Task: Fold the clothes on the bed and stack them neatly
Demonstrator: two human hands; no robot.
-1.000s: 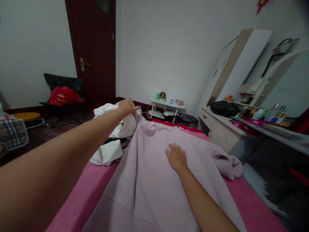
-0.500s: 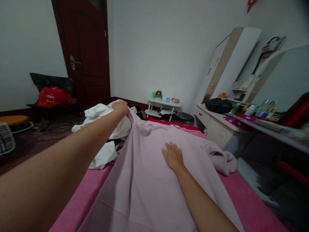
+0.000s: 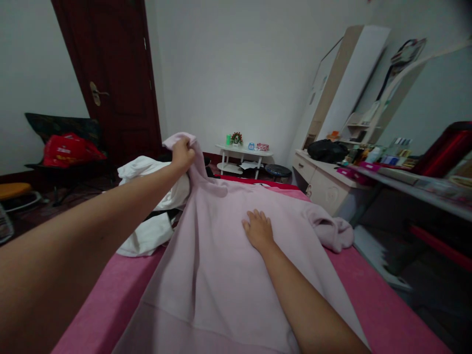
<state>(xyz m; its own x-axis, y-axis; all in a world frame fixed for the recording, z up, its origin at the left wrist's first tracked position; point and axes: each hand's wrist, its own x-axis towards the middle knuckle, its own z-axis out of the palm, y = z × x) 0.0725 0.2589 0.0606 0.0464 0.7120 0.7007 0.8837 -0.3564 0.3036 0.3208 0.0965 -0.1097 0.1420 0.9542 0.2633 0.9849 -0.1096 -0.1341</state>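
Observation:
A pale pink sweatshirt [image 3: 224, 275] lies spread over the pink bed cover [image 3: 110, 300], its hem towards me. My left hand [image 3: 183, 156] is closed around its left sleeve and holds that sleeve up at the far left, so the cloth rises in folds from the shoulder. My right hand [image 3: 259, 229] rests flat on the middle of the sweatshirt with the fingers a little spread. The other sleeve [image 3: 332, 228] lies bunched at the right edge of the bed. White clothes [image 3: 147, 233] are heaped just beneath my left forearm.
A dressing table [image 3: 324, 179] with a black bag [image 3: 327, 151] and bottles stands on the right. Beyond the bed are a low white table [image 3: 243, 150] and a round dark stool [image 3: 278, 171]. On the left, a chair holds a red bag [image 3: 70, 150].
My left hand has lifted the sleeve higher, and its end now shows above the fist. My right hand stays flat on the sweatshirt. The view has shifted slightly.

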